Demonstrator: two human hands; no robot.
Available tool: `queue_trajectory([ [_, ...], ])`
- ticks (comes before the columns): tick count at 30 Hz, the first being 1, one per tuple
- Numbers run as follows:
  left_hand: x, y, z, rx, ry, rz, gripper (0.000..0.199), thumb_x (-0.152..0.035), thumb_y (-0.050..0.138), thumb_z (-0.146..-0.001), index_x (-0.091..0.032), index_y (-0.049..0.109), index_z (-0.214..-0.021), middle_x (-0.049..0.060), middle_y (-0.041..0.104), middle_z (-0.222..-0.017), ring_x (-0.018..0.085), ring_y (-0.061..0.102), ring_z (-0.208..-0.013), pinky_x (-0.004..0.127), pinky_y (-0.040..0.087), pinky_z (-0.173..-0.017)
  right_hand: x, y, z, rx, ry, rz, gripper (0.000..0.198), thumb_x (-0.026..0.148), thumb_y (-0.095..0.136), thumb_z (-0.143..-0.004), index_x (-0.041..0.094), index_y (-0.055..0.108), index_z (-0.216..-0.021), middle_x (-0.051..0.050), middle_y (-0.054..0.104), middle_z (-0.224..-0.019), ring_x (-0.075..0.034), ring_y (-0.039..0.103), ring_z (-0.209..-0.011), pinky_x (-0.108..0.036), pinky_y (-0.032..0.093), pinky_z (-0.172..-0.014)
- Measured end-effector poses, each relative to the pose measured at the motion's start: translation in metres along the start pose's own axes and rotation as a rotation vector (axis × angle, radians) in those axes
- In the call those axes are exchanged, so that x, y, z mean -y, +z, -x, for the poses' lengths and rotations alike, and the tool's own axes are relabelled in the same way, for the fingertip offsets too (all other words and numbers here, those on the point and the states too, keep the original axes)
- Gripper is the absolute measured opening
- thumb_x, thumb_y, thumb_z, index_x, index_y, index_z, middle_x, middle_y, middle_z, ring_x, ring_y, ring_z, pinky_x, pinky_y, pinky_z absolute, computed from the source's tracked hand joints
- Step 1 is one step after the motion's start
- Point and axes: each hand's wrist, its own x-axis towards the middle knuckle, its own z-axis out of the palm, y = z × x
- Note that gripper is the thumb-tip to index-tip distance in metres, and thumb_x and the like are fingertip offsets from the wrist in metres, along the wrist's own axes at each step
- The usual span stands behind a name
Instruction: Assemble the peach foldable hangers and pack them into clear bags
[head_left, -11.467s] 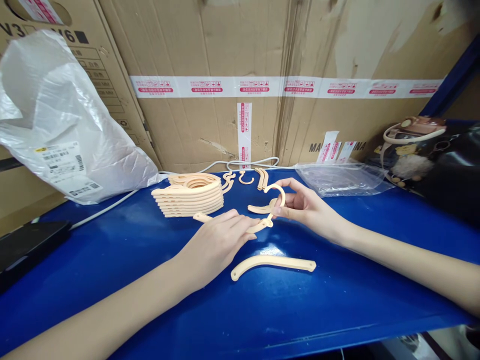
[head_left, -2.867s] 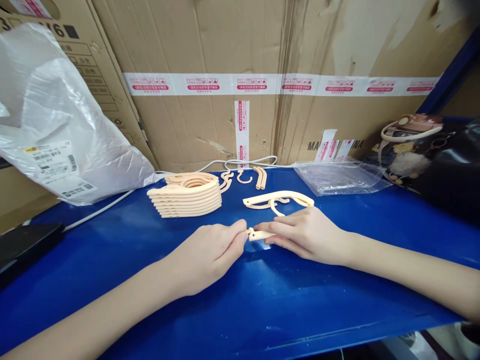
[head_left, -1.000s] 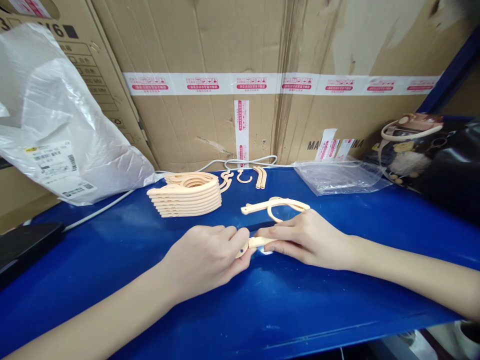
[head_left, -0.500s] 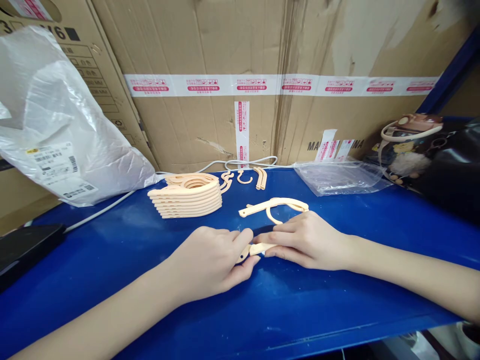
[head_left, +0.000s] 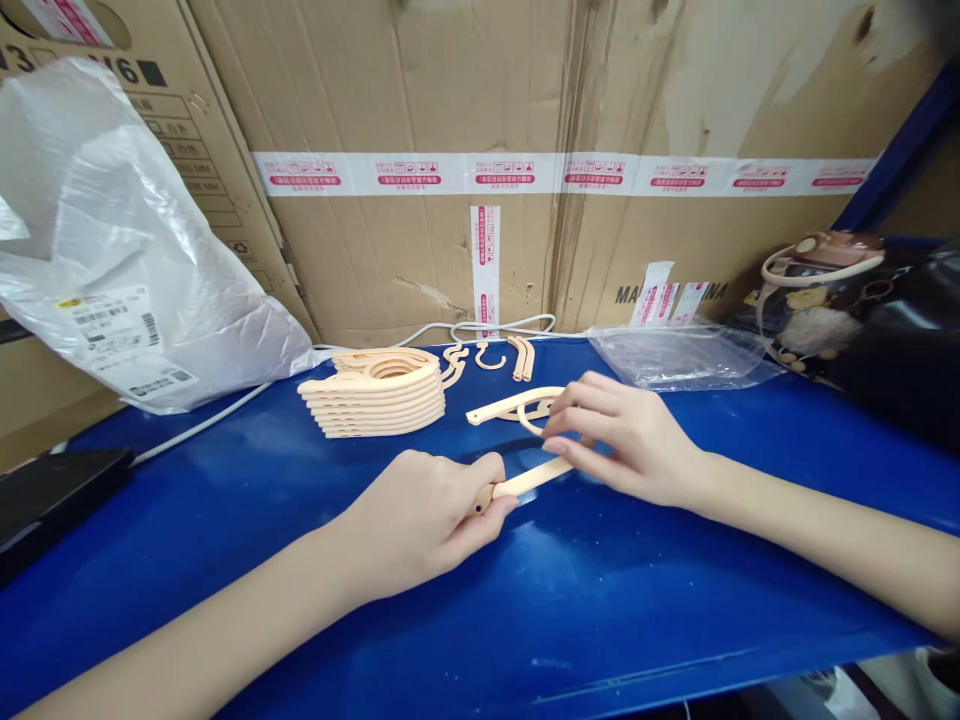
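Observation:
My left hand [head_left: 431,510] is closed around one end of a cream plastic folding hanger piece [head_left: 536,478]. Its round pivot end with a small hole shows between thumb and forefinger. Over the far end of that bar is my right hand [head_left: 626,430], fingers loosely bent and apart, partly hiding the bar. Just behind its fingertips lie loose cream hanger parts [head_left: 499,408], a straight arm and a curved hook; whether the fingertips touch them I cannot tell. To the left stands a neat stack of cream folded hangers [head_left: 375,400].
Small hooks [head_left: 491,357] and short curved arms [head_left: 523,358] lie at the back of the blue table [head_left: 450,640]. A clear plastic bag [head_left: 667,358], a bottle [head_left: 817,300], a white parcel bag [head_left: 142,260] and a black device [head_left: 60,500] surround the work. Cardboard [head_left: 420,250] stands behind.
My right hand has moved right and back along the bar, away from my left hand, and its fingers have spread. The loose parts behind have shifted slightly left. My left hand keeps its grip.

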Motion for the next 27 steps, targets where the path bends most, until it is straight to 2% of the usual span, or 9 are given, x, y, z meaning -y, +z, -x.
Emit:
queue_trajectory([
  [3,0.001,0.001,0.0,0.003,0.007,0.002,0.02,-0.028,0.038,-0.096,-0.019,0.049,-0.082,-0.007,0.054,-0.055,0.011,0.052,-0.046,0.021,0.025,-0.047,-0.008,-0.002,-0.002,-0.071,0.086,0.053,0.028,0.03,0.047,-0.095,0.018,0.069,-0.082,-0.01,0.063,-0.099,-0.02,0.052,-0.088,-0.034,0.045,-0.077],
  [7,0.002,0.004,0.002,-0.018,0.03,0.003,0.02,-0.028,0.038,-0.096,-0.019,0.049,-0.082,-0.007,0.052,-0.054,0.011,0.05,-0.044,0.022,0.024,-0.046,-0.016,0.0,-0.002,0.023,0.127,0.037,0.03,0.031,0.045,-0.097,0.02,0.072,-0.087,-0.009,0.062,-0.111,-0.022,0.053,-0.098,-0.039,0.042,-0.086],
  [11,0.003,0.006,0.004,-0.05,0.083,-0.031,0.021,-0.029,0.038,-0.097,-0.02,0.048,-0.081,-0.007,0.052,-0.054,0.011,0.05,-0.044,0.023,0.024,-0.045,-0.018,0.003,-0.002,0.138,0.12,0.011,0.031,0.033,0.042,-0.098,0.02,0.071,-0.098,-0.007,0.065,-0.101,-0.02,0.054,-0.091,-0.037,0.04,-0.083],
  [16,0.001,0.005,0.005,-0.087,0.286,-0.18,0.021,-0.034,0.048,-0.09,-0.02,0.049,-0.074,-0.004,0.054,-0.059,0.012,0.051,-0.05,0.026,0.031,-0.048,-0.017,0.003,-0.003,0.187,0.112,0.02,0.033,0.032,0.041,-0.099,0.018,0.069,-0.089,-0.006,0.064,-0.088,-0.017,0.053,-0.081,-0.033,0.036,-0.075],
  [20,0.0,0.003,0.005,-0.127,0.334,-0.205,0.009,-0.02,0.047,-0.084,-0.019,0.053,-0.078,-0.002,0.053,-0.064,0.014,0.048,-0.056,0.027,0.035,-0.052,-0.017,0.003,-0.003,0.212,0.119,0.04,0.032,0.031,0.04,-0.099,0.018,0.068,-0.088,-0.004,0.061,-0.08,-0.017,0.053,-0.076,-0.031,0.034,-0.071],
  [24,0.001,0.001,0.002,-0.108,0.327,-0.233,0.017,-0.006,0.046,-0.078,-0.017,0.056,-0.086,0.003,0.057,-0.077,0.018,0.051,-0.071,0.029,0.043,-0.065,-0.017,0.004,-0.002,0.215,0.158,0.033,0.027,0.027,0.042,-0.098,0.018,0.067,-0.095,-0.003,0.061,-0.079,-0.016,0.055,-0.076,-0.029,0.035,-0.07],
  [27,0.001,0.0,-0.001,-0.169,0.319,-0.257,0.023,-0.004,0.047,-0.081,-0.016,0.057,-0.097,0.007,0.06,-0.097,0.022,0.053,-0.091,0.034,0.045,-0.082,-0.017,0.006,-0.002,0.204,0.187,0.032,0.023,0.027,0.045,-0.096,0.019,0.067,-0.098,-0.003,0.064,-0.082,-0.017,0.057,-0.078,-0.029,0.037,-0.072],
])
